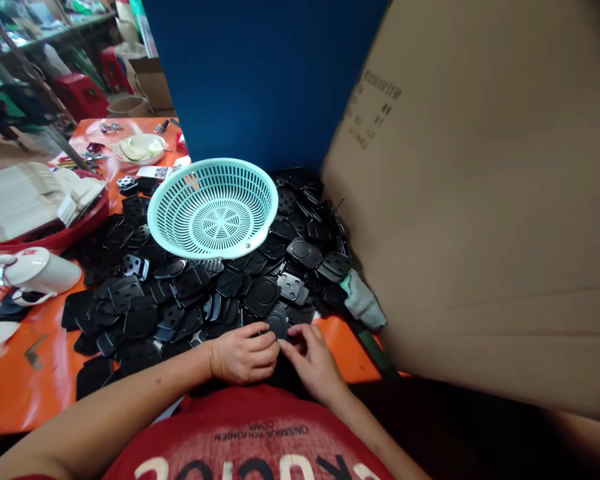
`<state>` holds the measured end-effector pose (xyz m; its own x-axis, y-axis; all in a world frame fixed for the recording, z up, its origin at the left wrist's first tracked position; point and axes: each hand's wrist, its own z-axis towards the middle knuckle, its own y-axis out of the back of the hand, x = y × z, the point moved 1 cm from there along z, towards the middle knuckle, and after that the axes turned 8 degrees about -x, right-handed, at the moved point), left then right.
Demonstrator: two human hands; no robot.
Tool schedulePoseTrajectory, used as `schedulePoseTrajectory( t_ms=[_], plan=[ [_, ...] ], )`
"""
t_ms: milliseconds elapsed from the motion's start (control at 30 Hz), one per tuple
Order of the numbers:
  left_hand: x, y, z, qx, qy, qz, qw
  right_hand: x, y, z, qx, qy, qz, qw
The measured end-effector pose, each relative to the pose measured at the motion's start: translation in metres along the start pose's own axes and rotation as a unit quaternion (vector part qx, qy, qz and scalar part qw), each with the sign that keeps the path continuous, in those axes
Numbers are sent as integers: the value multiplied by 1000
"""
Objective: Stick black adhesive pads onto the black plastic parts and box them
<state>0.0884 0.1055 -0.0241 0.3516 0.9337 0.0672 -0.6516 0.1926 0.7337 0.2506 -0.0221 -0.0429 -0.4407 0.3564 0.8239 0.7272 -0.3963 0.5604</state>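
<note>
Orange, glossy surface (25, 400) lies beneath a wide heap of flat black pads (143, 317), with a dark blue panel (270, 80) behind and a tall brown cardboard sheet (470, 200) on the right. A round, pale mint plastic basket (220, 223) sits on the heap's far part. At the near edge, a black ribbed pad (279, 320) lies between the left hand (247, 353) and right hand (314, 357), fingertips close to it. The left grip is curled, the right thumb and forefinger bent towards the pad; whether either pinches it, I cannot tell. Left of the heap stands a white lidded mug (43, 272).
</note>
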Motion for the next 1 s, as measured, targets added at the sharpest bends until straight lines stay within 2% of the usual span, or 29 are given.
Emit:
schedulePoseTrajectory(
  t_ms=[100,167,233,333,400,500,567,667,767,1000],
  plan=[
    [2,-1,4,-6,14,14,1000,5,-2,-3,-10,33,-6,999],
    [5,3,8,26,25,12,999,3,0,-6,1,61,-11,998],
    [11,15,13,72,35,-5,997,-3,3,-10,18,86,-8,996],
    [19,47,10,106,73,-4,992,-13,8,-20,61,123,7,991],
    [18,74,-2,122,107,17,987,-19,13,-25,91,140,9,986],
    [1,107,-30,171,147,22,974,-26,16,-29,112,141,-9,984],
    [-17,119,-50,208,172,13,963,-30,16,-28,114,137,-30,984],
    [-43,123,-72,243,209,9,947,-32,13,-24,121,110,-49,985],
    [-59,113,-83,250,238,15,938,-31,11,-20,128,47,-54,989],
    [-70,94,-87,271,251,-38,928,-13,16,-18,108,-33,-98,989]
  ],
)
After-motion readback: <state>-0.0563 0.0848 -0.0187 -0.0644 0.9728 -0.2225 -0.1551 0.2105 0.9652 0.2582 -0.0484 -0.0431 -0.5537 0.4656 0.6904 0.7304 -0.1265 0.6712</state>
